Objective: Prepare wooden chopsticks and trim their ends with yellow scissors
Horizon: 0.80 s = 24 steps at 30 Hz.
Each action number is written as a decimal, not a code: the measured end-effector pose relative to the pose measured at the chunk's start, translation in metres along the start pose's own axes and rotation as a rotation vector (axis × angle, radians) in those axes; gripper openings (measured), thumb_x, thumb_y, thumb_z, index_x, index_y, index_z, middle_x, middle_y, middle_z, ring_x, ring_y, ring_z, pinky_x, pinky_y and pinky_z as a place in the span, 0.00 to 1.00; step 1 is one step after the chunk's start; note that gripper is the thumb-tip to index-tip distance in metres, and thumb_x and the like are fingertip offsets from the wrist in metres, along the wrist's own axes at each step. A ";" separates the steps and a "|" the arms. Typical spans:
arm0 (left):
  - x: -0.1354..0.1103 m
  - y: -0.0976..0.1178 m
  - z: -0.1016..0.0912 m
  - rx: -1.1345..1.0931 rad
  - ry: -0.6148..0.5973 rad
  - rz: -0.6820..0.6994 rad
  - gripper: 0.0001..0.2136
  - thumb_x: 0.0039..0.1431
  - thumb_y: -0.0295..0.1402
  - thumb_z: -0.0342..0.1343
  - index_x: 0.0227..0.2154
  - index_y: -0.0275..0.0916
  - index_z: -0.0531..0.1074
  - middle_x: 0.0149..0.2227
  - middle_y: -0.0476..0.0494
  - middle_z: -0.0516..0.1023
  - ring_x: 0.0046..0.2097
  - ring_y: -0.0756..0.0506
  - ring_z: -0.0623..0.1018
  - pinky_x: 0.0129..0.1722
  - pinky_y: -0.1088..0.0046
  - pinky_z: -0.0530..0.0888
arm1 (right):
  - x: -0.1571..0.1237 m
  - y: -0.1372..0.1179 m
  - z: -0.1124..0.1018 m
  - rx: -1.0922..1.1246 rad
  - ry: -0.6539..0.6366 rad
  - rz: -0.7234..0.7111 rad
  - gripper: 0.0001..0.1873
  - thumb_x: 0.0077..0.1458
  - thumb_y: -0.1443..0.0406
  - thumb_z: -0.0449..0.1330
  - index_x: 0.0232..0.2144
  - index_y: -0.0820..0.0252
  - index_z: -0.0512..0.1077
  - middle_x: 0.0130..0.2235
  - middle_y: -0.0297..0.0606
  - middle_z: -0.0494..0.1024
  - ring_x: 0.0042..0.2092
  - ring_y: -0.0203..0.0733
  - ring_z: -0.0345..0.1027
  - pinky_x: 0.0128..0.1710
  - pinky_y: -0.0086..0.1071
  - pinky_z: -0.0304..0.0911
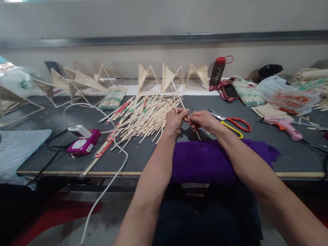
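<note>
Both hands are close together above the table's front part, pinching thin wooden sticks. Between the fingers of my left hand (175, 121) a long wooden stick (180, 96) slants up and away, with a second stick beside it. My right hand (203, 121) closes at the lower part of the sticks, and thin ends poke out below. How the sticks meet is hidden by the fingers. Just beyond lies a loose pile of wooden sticks (148, 117). A purple cloth (201, 162) hangs over the edge beneath my wrists. Scissors (232, 125) with red and yellow handles lie right of my right hand.
Fanned stick models (169, 77) stand along the back wall. A dark bottle (217, 71) with a red cap is behind. At right are a pink glue gun (285, 125) and a plastic bag (287, 93). A white cable (114, 132) loops past a purple power strip (85, 143).
</note>
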<state>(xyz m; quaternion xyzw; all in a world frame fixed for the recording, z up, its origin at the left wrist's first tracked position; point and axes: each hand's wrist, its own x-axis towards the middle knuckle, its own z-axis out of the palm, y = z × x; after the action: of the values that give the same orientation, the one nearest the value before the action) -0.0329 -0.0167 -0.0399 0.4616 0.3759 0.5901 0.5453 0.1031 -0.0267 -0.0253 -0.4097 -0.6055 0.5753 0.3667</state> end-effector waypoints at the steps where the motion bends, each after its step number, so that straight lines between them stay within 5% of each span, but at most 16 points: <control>1: -0.001 0.000 0.001 0.008 0.006 0.023 0.12 0.42 0.37 0.65 0.22 0.34 0.69 0.14 0.49 0.71 0.16 0.53 0.69 0.16 0.80 0.61 | 0.000 0.000 0.001 0.001 0.021 0.014 0.09 0.42 0.62 0.61 0.21 0.64 0.71 0.21 0.33 0.71 0.20 0.30 0.62 0.20 0.25 0.64; 13: -0.010 0.009 0.008 0.098 0.020 0.189 0.10 0.46 0.35 0.62 0.23 0.34 0.69 0.15 0.53 0.69 0.16 0.54 0.69 0.18 0.79 0.65 | 0.003 0.003 -0.001 0.071 0.061 0.007 0.06 0.41 0.65 0.60 0.21 0.64 0.72 0.21 0.35 0.71 0.22 0.30 0.63 0.22 0.24 0.66; 24: -0.013 0.018 0.008 -0.018 -0.069 0.107 0.14 0.44 0.40 0.64 0.25 0.33 0.71 0.15 0.51 0.69 0.17 0.54 0.69 0.17 0.79 0.62 | 0.002 -0.001 -0.002 0.161 0.004 0.042 0.06 0.40 0.65 0.61 0.23 0.64 0.72 0.22 0.32 0.69 0.20 0.27 0.58 0.18 0.23 0.62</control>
<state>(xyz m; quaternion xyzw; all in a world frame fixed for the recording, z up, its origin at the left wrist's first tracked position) -0.0312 -0.0321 -0.0224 0.4963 0.3263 0.6055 0.5297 0.1043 -0.0244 -0.0244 -0.3930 -0.5478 0.6288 0.3874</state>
